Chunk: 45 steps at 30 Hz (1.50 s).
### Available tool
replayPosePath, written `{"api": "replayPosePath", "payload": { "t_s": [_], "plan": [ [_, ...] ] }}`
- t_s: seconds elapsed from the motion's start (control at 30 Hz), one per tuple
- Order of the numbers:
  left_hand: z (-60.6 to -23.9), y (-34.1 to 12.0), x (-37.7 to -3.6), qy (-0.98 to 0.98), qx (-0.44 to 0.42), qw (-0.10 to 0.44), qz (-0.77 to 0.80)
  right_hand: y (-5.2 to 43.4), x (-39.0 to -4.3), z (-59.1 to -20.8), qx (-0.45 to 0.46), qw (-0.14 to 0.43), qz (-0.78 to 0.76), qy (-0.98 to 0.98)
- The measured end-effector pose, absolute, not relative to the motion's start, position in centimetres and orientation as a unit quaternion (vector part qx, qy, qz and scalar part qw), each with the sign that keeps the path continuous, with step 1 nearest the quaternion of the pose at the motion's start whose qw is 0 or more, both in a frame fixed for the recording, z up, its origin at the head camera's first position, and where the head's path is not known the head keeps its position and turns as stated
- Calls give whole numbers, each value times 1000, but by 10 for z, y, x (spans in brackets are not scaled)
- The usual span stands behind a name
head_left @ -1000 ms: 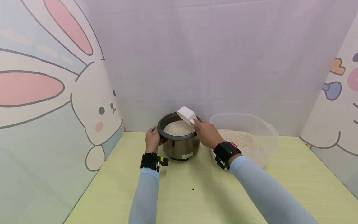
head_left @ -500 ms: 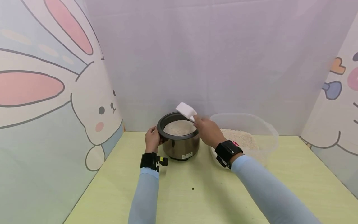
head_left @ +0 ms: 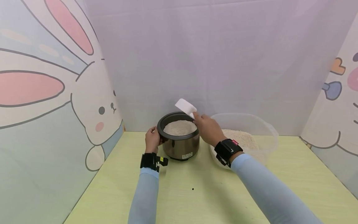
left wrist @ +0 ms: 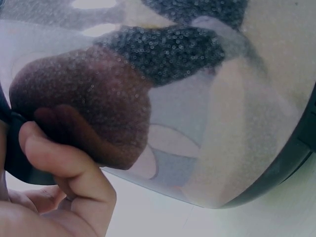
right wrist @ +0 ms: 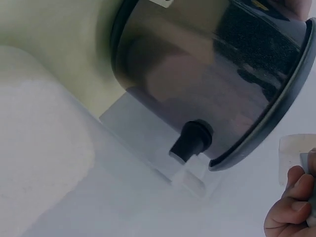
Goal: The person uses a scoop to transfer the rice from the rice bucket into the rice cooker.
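Note:
A brown rice cooker (head_left: pixel 179 148) with a dark rim stands lidless at the back of the table, with pale rice (head_left: pixel 180 128) inside. My left hand (head_left: pixel 152 140) grips the cooker's left side; in the left wrist view its fingers curl at the black side handle (left wrist: pixel 23 165). My right hand (head_left: pixel 209 129) holds a white measuring cup (head_left: pixel 185 106) by its handle, raised above the right part of the cooker's rim. The cup is tipped over, its mouth toward the lower left. The right wrist view shows part of the cup (right wrist: pixel 292 154) beyond the curled fingers.
Right of the cooker stands a translucent plastic tub (head_left: pixel 269 137) holding rice (head_left: pixel 241 138), partly behind my right forearm. Another black handle (right wrist: pixel 193 140) sticks out from the cooker's right side. A small dark speck (head_left: pixel 193 189) lies on the yellow-green table (head_left: pixel 173 202).
My right hand has lifted the measuring cup slightly and tipped it further over the cooker. My left hand and the cooker stay in place.

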<state>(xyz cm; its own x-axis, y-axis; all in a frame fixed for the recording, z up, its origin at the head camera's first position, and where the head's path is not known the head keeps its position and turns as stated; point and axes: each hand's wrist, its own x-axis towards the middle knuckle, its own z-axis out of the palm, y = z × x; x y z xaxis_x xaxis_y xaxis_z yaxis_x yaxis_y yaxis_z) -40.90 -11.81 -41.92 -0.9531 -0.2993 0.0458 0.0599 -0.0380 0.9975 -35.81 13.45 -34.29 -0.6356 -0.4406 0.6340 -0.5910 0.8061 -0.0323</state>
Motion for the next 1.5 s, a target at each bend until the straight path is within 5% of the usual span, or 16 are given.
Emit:
{"api": "replayPosePath", "payload": {
  "t_s": [0.67, 1.13, 1.3, 1.5],
  "plan": [
    [-424, -118, -410, -680, 76, 123, -719, 146, -355, -356, 290, 299, 107, -903],
    [-424, -120, -414, -683, 83, 124, -715, 162, -329, -337, 226, 310, 369, -847],
    [-422, -121, -413, -682, 83, 124, -716, 163, -308, -333, 167, 257, 479, -823],
    [-422, -121, -414, -685, 86, 119, -714, 159, -280, -333, 114, 99, 692, -706]
  ]
}}
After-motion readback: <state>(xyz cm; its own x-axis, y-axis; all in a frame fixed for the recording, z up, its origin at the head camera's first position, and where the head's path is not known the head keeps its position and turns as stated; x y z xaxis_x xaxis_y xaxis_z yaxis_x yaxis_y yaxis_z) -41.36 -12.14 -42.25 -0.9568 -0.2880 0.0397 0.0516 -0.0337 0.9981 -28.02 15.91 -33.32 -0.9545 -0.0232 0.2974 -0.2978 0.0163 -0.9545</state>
